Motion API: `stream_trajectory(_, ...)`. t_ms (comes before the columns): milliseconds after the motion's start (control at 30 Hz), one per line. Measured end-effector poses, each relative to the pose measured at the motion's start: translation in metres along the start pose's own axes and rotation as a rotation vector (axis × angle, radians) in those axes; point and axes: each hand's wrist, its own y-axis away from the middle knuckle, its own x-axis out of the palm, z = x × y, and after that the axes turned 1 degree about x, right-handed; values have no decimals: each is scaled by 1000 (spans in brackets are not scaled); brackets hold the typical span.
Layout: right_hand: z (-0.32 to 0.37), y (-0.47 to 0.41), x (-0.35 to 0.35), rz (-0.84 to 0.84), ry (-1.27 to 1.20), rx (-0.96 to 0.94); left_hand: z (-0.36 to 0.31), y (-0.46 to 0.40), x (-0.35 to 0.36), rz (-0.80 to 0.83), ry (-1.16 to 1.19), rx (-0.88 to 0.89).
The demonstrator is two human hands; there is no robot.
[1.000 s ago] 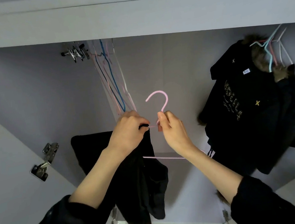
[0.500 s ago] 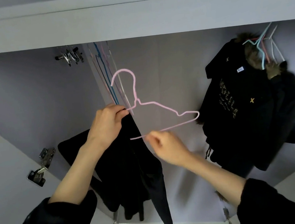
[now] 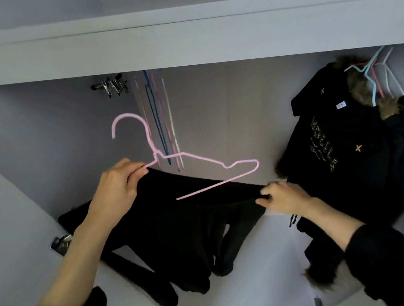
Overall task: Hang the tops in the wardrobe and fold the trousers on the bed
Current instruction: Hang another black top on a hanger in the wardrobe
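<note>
A black top (image 3: 179, 221) is stretched between my hands inside the open wardrobe. My left hand (image 3: 116, 188) pinches one edge of the top together with the left arm of a pink wire hanger (image 3: 196, 158), whose hook points up and left. My right hand (image 3: 282, 197) grips the top's other edge, pulled out to the right below the hanger's right end. The hanger's left half is hidden by the fabric. The garment's sleeves and body hang down between my forearms.
Several empty thin hangers (image 3: 161, 122) hang from the rail at centre, with metal clips (image 3: 111, 85) to their left. A black printed top and a fur-trimmed coat (image 3: 347, 145) hang at right. Door hinges (image 3: 60, 242) sit on both sides.
My right hand let go of the hanger's lower bar, took the garment's edge and pulled it out to the right. The top now spreads wide under the hanger.
</note>
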Motion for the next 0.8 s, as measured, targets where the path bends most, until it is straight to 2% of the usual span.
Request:
stream_trajectory(200,-4,3,-53,-113,15,-95,-1,3,18,89,-53,45)
stream_trajectory(333,16,7,-69,-124,65,-211,-14,-3,29,56,-37,46)
stream_trajectory(533,41,14,-87,-252,91,-345,-23,-7,41,49,18,73)
stream_trajectory(600,48,18,-89,-188,23,-341,-25,-9,43,15,92,36)
stream_trajectory(700,52,23,-91,-128,-262,-244,-28,-8,43,-50,194,-20)
stream_trajectory(733,54,23,-92,-169,-350,-220,-29,-8,43,-62,214,-24)
stream_trajectory(800,60,23,-93,-350,-302,-212,-33,-8,43,-68,246,-15)
